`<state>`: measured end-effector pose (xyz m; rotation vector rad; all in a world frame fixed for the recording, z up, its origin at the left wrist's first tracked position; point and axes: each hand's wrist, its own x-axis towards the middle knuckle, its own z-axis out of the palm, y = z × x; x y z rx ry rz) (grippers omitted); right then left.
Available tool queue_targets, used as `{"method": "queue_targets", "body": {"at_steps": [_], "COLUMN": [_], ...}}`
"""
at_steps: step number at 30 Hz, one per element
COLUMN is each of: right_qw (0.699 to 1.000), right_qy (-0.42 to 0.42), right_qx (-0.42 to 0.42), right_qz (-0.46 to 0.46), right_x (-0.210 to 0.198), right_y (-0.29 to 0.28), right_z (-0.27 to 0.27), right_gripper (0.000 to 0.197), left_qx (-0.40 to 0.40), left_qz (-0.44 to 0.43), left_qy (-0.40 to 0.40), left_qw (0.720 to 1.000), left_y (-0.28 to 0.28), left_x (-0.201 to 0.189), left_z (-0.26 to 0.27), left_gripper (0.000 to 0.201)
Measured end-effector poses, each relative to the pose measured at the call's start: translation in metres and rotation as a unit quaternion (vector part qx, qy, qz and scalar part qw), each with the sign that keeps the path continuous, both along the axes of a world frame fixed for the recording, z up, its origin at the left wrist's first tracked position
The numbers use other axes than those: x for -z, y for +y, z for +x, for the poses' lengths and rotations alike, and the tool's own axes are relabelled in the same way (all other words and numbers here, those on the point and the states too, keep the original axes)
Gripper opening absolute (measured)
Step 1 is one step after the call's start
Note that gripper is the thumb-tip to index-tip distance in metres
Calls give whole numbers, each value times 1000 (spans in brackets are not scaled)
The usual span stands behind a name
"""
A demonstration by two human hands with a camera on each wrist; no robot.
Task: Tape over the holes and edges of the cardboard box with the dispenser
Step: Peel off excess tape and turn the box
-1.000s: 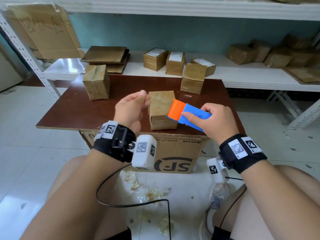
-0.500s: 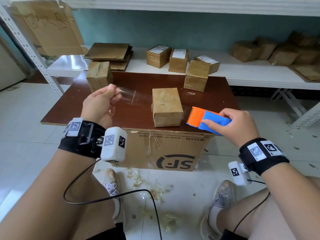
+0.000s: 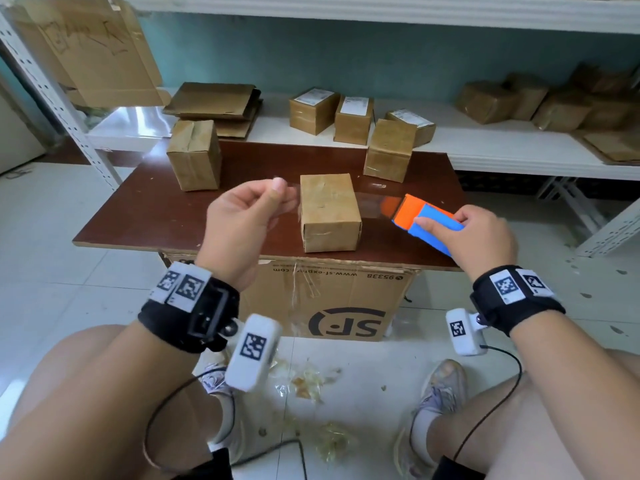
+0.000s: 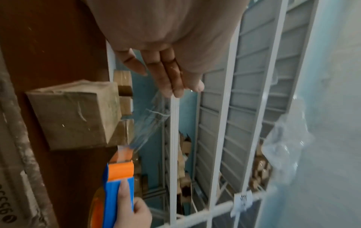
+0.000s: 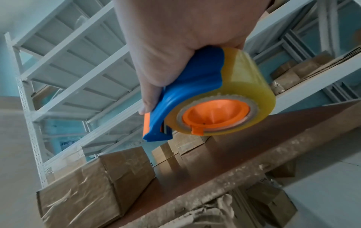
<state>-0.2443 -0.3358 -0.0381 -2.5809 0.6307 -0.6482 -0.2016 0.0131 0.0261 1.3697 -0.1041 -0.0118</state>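
A small cardboard box [image 3: 329, 211] stands near the front edge of the brown table [image 3: 145, 216]; it also shows in the left wrist view as the box [image 4: 76, 115] and in the right wrist view as the box [image 5: 93, 185]. My right hand [image 3: 481, 233] grips the blue and orange tape dispenser [image 3: 424, 220] just right of the box, its clear roll [image 5: 240, 98] underneath. My left hand [image 3: 242, 216] pinches the free end of the clear tape strip [image 4: 152, 121] left of the box. The strip stretches over the box top between both hands.
Two more boxes [image 3: 194, 154] [image 3: 389, 155] stand farther back on the table. Labelled boxes [image 3: 353, 114] and flat cardboard [image 3: 214, 105] lie on the white shelf behind. A large printed carton [image 3: 329, 299] sits under the table, with tape scraps [image 3: 304, 379] on the floor.
My hands pulled apart, drawing a tape strip out of the dispenser. Since half a second ago the left hand came back toward the box and both hands rose, so the strip spans above the box.
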Motion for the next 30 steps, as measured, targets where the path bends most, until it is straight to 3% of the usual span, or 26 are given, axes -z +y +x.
{"method": "queue_targets", "body": {"at_steps": [3, 7, 18, 20, 22, 23, 26, 30], "right_qw": [999, 998, 994, 989, 981, 978, 977, 978], "right_qy": [-1, 22, 81, 117, 150, 160, 199, 204], "right_qx": [37, 55, 71, 90, 121, 119, 54, 30], "right_qz": [11, 21, 11, 11, 33, 53, 61, -32], "right_x": [0, -3, 5, 9, 8, 5, -7, -11], "right_y": [3, 12, 20, 11, -6, -12, -7, 35], "right_z": [10, 23, 56, 60, 60, 59, 64, 61], "right_gripper": [78, 78, 73, 68, 70, 71, 74, 66], "left_qx": [26, 33, 36, 54, 49, 41, 20, 47], "left_qz": [34, 113, 105, 77, 76, 73, 56, -19], "left_qy": [-81, -187, -196, -269, -367, -375, -281, -188], "left_qw": [996, 975, 974, 958, 926, 923, 958, 981], "left_y": [-16, -35, -62, -60, -58, -58, -51, -40], "left_x": [-7, -4, 2, -10, -21, -22, -10, -6], "left_z": [-23, -41, -34, -42, -45, -42, -18, 12], "left_gripper": [20, 10, 10, 6, 4, 4, 5, 6]}}
